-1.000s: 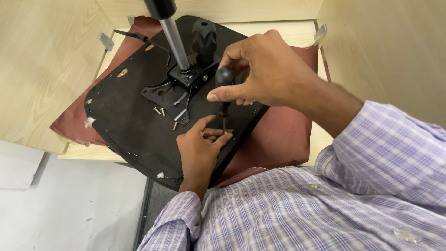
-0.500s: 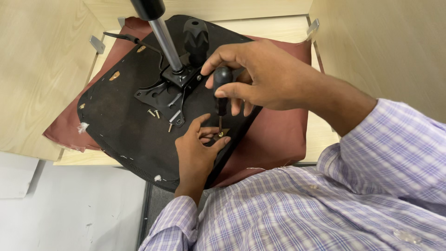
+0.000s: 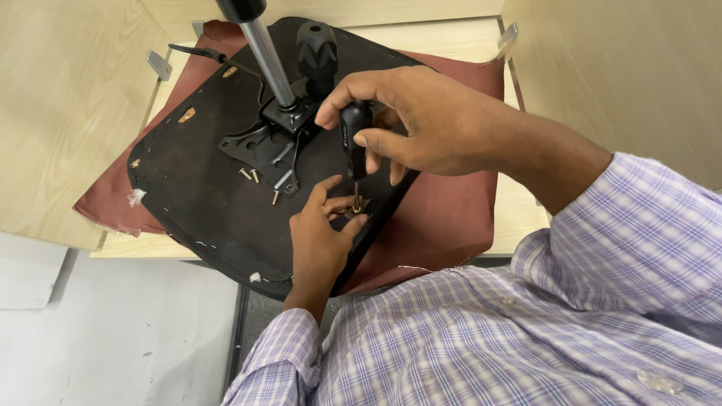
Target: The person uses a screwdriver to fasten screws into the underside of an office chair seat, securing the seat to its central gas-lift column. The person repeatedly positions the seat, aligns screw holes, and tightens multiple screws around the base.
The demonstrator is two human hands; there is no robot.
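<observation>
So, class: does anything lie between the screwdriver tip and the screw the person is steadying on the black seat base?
Nothing visible does. The right hand holds the screwdriver upright, its tip down on the screw. The left hand pinches around the screw from the sides, not over it. The loose screws lie apart, beside the metal bracket.
</observation>
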